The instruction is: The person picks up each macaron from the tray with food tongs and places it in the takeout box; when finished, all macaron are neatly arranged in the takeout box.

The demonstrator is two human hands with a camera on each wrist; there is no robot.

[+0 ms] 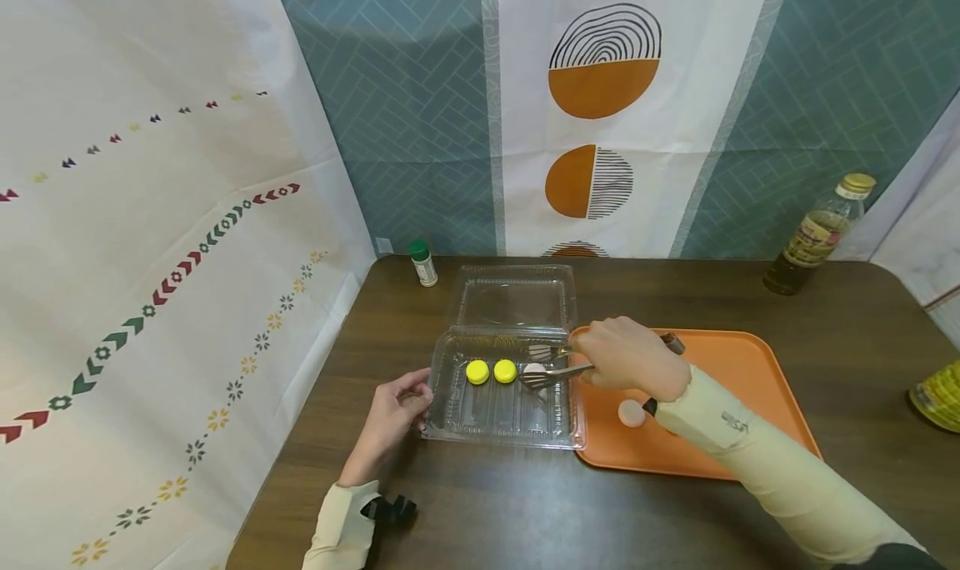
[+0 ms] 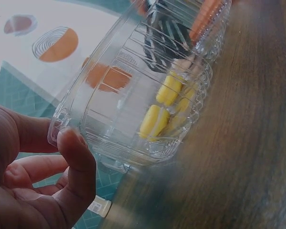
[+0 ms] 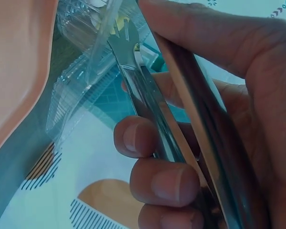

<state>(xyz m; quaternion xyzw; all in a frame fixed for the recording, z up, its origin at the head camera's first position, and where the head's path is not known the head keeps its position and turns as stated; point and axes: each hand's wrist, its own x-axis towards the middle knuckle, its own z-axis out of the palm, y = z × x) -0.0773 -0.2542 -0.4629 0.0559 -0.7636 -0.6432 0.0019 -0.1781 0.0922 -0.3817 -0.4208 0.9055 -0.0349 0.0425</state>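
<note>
Inside clear container [image 1: 480,412]: two yellow macarons [image 1: 477,372], one pale macaron [image 1: 534,369] between tongs [image 1: 561,373].

My right hand [image 1: 626,357] and sleeve [image 1: 765,457] hide part of the orange tray [image 1: 731,353], so I can't tell what lies beneath them. Left of the tray, my tongs [image 1: 564,372] partly cover a pale round piece [image 1: 535,368]. Right of the tray, a yellow container [image 1: 941,395] is cut off by the head view's edge. Beyond the tray's far right corner, the bottle label [image 1: 813,238] is too small to read.
</note>
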